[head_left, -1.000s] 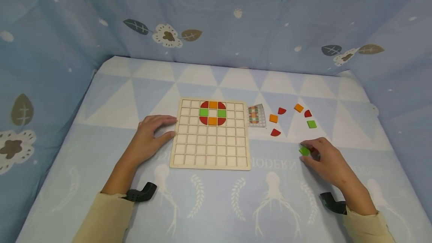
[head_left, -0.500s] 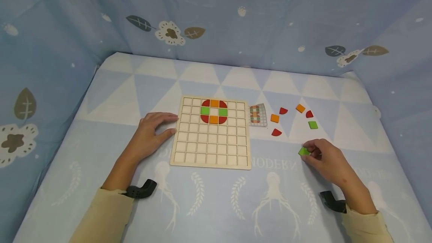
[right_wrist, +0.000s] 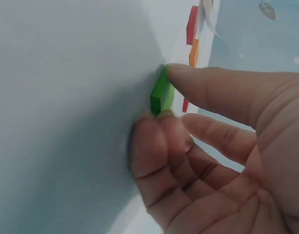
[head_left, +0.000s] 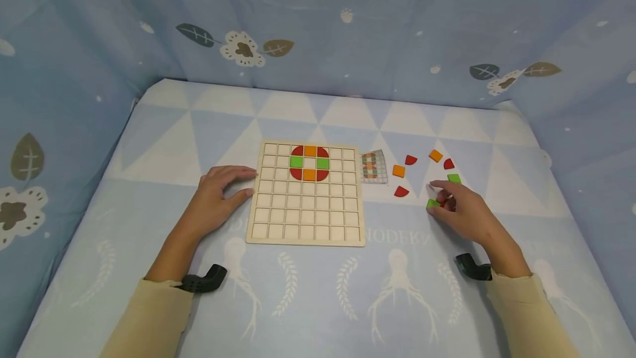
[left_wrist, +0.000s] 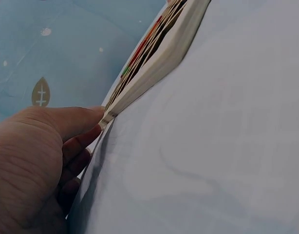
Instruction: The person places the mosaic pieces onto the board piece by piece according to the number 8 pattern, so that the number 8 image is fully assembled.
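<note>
A wooden grid board [head_left: 305,220] lies in the middle of the cloth, with a ring of red, orange and green tiles [head_left: 309,163] in its top rows. My left hand [head_left: 218,195] rests flat on the cloth, fingertips touching the board's left edge [left_wrist: 140,92]. My right hand [head_left: 459,211] pinches a green square tile [head_left: 433,204] [right_wrist: 161,91] between thumb and fingers, right of the board. A red piece shows just behind that tile under the fingers.
Loose tiles lie right of the board: an orange square [head_left: 398,170], red quarter pieces [head_left: 401,191] [head_left: 410,159], another orange [head_left: 435,155], a green one [head_left: 454,178]. A small pattern card [head_left: 374,167] sits by the board. Blue fabric walls surround the surface.
My right hand has carried the green tile up and left, from lower on the cloth toward the loose tiles. The left hand has stayed at the board's edge.
</note>
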The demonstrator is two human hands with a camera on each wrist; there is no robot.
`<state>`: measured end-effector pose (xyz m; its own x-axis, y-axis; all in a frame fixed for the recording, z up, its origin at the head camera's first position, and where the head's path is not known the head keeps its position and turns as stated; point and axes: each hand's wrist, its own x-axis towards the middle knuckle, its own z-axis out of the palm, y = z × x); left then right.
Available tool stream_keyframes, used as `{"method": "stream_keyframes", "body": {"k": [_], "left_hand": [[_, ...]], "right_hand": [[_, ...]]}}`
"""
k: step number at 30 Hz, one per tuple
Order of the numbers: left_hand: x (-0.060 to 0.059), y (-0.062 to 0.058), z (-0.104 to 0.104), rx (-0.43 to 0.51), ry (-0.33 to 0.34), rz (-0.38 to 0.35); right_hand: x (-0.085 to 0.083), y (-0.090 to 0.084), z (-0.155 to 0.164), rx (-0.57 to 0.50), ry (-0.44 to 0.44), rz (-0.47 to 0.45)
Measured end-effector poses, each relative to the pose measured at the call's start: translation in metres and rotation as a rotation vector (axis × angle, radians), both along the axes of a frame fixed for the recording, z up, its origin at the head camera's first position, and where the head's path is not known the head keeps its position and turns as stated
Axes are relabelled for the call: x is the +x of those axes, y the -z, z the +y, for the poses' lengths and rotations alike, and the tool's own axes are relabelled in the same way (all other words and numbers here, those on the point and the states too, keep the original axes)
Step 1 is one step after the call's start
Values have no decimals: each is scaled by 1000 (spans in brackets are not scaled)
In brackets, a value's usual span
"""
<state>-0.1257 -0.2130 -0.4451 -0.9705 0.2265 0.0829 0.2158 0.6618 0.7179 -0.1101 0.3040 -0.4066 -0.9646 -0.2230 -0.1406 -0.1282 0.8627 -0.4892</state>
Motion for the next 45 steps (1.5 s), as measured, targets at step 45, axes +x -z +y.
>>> {"method": "stream_keyframes", "body": {"k": [45], "left_hand": [[2,-1,1,16,-13,-4]], "right_hand": [[-61,-22,-92,-177,-29,-21]]}}
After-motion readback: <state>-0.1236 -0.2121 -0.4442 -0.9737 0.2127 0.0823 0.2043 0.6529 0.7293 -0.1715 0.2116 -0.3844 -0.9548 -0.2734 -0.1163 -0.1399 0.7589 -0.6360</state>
